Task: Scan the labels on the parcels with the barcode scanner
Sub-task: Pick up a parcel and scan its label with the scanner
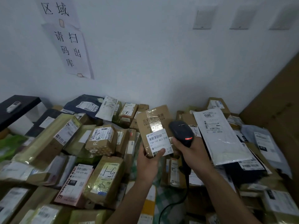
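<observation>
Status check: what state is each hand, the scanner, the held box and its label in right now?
Left hand: holds the box from below, thumb on the label.
Right hand: grips the scanner.
Scanner: red light on, beside the box.
Box: lifted above the pile, taped shut.
Label: faces up, barcode uncovered.

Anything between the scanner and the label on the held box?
Nothing visible. The scanner in the right hand sits just right of the label on the box. Only the thumb of the left hand overlaps its bottom edge, clear of the barcode.
</observation>
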The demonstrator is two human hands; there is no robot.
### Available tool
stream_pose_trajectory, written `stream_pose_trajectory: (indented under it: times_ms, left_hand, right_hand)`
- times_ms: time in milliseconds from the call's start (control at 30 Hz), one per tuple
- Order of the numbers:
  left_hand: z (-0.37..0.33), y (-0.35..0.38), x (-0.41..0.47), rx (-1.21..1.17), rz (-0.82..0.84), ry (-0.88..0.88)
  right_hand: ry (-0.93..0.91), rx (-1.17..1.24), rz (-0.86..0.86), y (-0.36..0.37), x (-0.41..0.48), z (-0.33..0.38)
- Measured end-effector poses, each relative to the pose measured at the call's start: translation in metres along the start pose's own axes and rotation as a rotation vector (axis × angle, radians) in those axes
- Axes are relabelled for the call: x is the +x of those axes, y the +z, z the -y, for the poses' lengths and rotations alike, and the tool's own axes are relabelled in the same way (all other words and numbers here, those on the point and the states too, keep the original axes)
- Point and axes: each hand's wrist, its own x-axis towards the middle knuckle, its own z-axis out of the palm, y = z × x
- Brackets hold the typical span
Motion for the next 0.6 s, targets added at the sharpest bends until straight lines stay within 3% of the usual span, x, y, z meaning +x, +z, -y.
stream_pose_trajectory:
  times_ms: [133,333,600]
  left_hand:
    - [-0.007,0.001,0.014,0.039,-0.064,0.095]
    - [-0.011,0.005,0.042,0.042,-0.091,0.253]
    - [-0.004,0.004,0.066,0.086,-0.076,0.289]
  right_hand:
    - [-0.025,-0.130,0.022,-0.002,-0.008,0.010]
    - [0.031,-0.197,0.208,0.000,-0.018,0.024]
    - [0.060,-0.162,0.236,0.005,-0.018,0.032]
